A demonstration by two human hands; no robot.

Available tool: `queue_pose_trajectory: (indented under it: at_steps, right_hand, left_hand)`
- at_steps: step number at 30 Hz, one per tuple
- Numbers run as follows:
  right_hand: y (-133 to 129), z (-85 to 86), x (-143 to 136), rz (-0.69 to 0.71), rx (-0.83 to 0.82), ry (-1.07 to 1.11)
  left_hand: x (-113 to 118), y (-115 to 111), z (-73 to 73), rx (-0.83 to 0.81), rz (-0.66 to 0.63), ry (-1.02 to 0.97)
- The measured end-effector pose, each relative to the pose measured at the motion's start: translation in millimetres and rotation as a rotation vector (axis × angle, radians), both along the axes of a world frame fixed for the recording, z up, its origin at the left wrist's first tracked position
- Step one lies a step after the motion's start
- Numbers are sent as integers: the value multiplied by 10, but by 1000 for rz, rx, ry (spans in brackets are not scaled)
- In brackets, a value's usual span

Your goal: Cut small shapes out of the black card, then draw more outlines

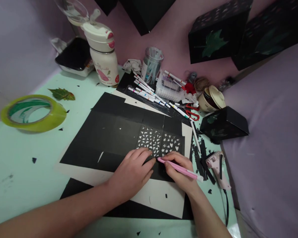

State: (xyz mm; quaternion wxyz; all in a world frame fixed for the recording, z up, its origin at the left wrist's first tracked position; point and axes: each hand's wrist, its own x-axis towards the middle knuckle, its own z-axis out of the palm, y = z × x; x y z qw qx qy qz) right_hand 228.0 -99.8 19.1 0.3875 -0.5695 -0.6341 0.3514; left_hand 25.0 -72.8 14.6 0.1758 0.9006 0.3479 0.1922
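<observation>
My right hand (180, 167) grips a slim pink craft knife (178, 168), its tip down at the black card (109, 132) and its pale end pointing right. The tip itself is too small to make out. My left hand (134, 167) lies flat on the card's near part, fingers stretched towards the knife tip. Just beyond both hands, the card has a panel of small triangle cut-outs (149, 140) and, to its right, one of stars and hearts (171, 143). White paper (161, 195) shows beneath the card.
A roll of yellow-green tape (58, 114) and a leaf (62, 94) lie left. Behind stand a white bottle (105, 66), a jar of sticks (151, 66) and scattered markers (151, 94). Red-handled scissors (192, 114), a black box (224, 125) and a pink glue gun (218, 168) are right.
</observation>
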Motion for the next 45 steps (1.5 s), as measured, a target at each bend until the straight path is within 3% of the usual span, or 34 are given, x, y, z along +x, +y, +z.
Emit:
queue_pose_trajectory:
  at_steps: [19, 45]
  right_hand:
    - [15, 37, -44, -59, -36, -23]
    - [-36, -84, 19, -27, 12, 24]
  left_hand:
    - [15, -7, -1, 12, 4, 35]
    - [2, -15, -25, 41, 1, 15]
